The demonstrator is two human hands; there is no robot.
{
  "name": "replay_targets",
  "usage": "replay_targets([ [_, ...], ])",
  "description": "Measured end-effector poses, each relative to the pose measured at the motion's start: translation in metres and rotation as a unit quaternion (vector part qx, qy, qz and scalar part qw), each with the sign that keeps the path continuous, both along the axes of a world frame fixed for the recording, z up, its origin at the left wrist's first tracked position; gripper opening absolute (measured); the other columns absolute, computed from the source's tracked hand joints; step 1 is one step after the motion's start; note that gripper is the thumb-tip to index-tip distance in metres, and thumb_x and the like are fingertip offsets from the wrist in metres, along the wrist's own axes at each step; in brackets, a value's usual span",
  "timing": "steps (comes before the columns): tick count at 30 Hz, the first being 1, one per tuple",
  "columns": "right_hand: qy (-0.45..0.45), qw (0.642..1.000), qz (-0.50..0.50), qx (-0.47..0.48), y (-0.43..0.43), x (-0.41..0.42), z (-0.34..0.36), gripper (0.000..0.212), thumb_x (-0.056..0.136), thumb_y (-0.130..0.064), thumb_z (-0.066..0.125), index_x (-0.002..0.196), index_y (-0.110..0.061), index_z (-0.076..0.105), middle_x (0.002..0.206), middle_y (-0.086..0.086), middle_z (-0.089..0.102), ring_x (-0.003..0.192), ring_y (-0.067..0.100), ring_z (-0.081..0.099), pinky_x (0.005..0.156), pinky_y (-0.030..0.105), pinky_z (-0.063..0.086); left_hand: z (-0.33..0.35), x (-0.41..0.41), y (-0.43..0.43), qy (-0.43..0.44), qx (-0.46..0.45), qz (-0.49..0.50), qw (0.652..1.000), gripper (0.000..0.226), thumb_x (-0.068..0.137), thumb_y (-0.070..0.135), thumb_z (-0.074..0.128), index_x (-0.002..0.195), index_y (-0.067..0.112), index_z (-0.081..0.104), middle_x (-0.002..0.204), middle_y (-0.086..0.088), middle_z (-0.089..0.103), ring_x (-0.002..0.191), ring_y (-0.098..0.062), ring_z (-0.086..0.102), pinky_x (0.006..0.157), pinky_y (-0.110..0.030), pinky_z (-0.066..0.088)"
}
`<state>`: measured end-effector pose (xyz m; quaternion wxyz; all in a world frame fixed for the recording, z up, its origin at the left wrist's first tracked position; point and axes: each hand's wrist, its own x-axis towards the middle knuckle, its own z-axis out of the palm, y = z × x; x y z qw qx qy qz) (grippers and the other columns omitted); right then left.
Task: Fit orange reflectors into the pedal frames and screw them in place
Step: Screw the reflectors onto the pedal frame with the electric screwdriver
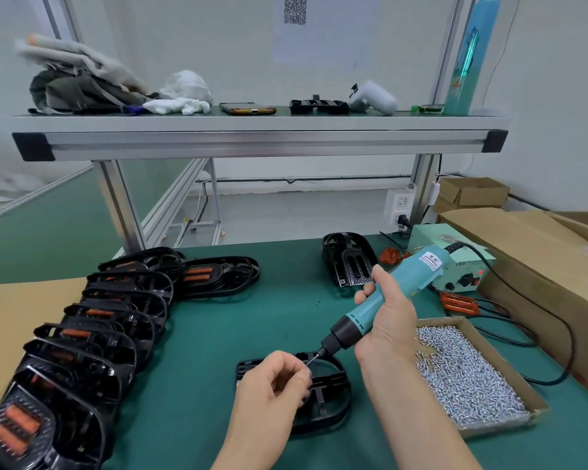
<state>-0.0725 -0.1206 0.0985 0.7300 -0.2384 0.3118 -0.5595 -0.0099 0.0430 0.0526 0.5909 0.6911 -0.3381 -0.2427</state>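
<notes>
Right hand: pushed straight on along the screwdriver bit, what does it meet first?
Probably the fingertips of the left hand, pinched at the screwdriver bit, then the pedal frame beneath; depth unclear.

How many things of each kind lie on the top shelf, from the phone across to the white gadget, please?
Phone: 1
Black pedal frame: 1
White handheld gadget: 1
Total: 3

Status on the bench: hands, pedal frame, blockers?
Right hand grips screwdriver, bit angled down at pedal frame. Left hand pinches at bit tip; what it holds too small to tell. Nothing in the way.
</notes>
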Motion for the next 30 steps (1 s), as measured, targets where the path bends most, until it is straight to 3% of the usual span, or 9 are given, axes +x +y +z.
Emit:
replay_targets([
  [5, 0.002, 1.000, -0.009, -0.001, 0.003, 0.002, -0.002, 0.020, 0.085, -0.015, 0.076, 0.096, -0.017, 0.059, 0.058, -0.003, 0.056, 0.044, 0.010, 0.053, 0.045, 0.019, 0.047, -0.004, 0.001, 0.000, 0.018, -0.008, 0.032, 0.999, 0.019, 0.091, 0.001, 0.064, 0.074, 0.011, 0.067, 0.071, -0.005, 0.072, 0.065, -0.011, 0.065, 0.063, -0.022, 0.053],
  [10, 0.001, 1.000, -0.006, -0.009, 0.007, 0.003, -0.005, 0.019, 0.086, -0.014, 0.075, 0.096, -0.016, 0.058, 0.056, -0.005, 0.056, 0.043, 0.008, 0.053, 0.044, 0.018, 0.047, -0.004, 0.003, 0.000, 0.044, -0.015, 0.048, 0.998, 0.022, 0.090, 0.001, 0.066, 0.072, 0.014, 0.069, 0.070, -0.006, 0.072, 0.064, -0.011, 0.066, 0.062, -0.024, 0.054],
  [15, -0.002, 1.000, -0.008, -0.008, 0.009, 0.004, -0.006, 0.020, 0.086, -0.014, 0.075, 0.097, -0.016, 0.058, 0.056, -0.005, 0.055, 0.044, 0.007, 0.053, 0.045, 0.019, 0.048, -0.006, 0.006, 0.001, 0.030, -0.008, 0.039, 0.999, 0.027, 0.087, 0.003, 0.069, 0.074, 0.026, 0.070, 0.068, -0.004, 0.070, 0.065, -0.014, 0.064, 0.075, -0.046, 0.058],
  [19, 0.003, 1.000, -0.007, -0.006, 0.009, 0.006, -0.007, 0.021, 0.086, -0.016, 0.075, 0.097, -0.018, 0.058, 0.057, -0.005, 0.056, 0.045, 0.007, 0.054, 0.045, 0.019, 0.047, -0.006, 0.006, 0.001, 0.042, -0.008, 0.049, 0.998, 0.027, 0.086, 0.001, 0.069, 0.073, 0.024, 0.070, 0.065, -0.006, 0.069, 0.063, -0.016, 0.062, 0.074, -0.053, 0.057],
  [27, 0.016, 1.000, -0.016, 0.013, 0.010, 0.013, -0.011, 0.020, 0.086, -0.015, 0.075, 0.094, -0.018, 0.057, 0.058, -0.005, 0.055, 0.044, 0.007, 0.054, 0.044, 0.018, 0.047, -0.008, 0.007, 0.003, 0.037, 0.001, 0.067, 0.997, 0.026, 0.085, 0.002, 0.070, 0.074, 0.025, 0.070, 0.068, -0.006, 0.071, 0.064, -0.015, 0.064, 0.073, -0.049, 0.058],
  [30, 0.022, 1.000, -0.016, 0.015, 0.011, 0.017, -0.013, 0.020, 0.085, -0.015, 0.076, 0.094, -0.018, 0.057, 0.058, -0.004, 0.054, 0.044, 0.008, 0.053, 0.044, 0.018, 0.046, -0.009, 0.007, 0.004, 0.006, 0.008, 0.079, 0.997, 0.030, 0.085, 0.002, 0.070, 0.072, 0.029, 0.068, 0.069, -0.002, 0.071, 0.064, -0.015, 0.066, 0.069, -0.037, 0.060],
])
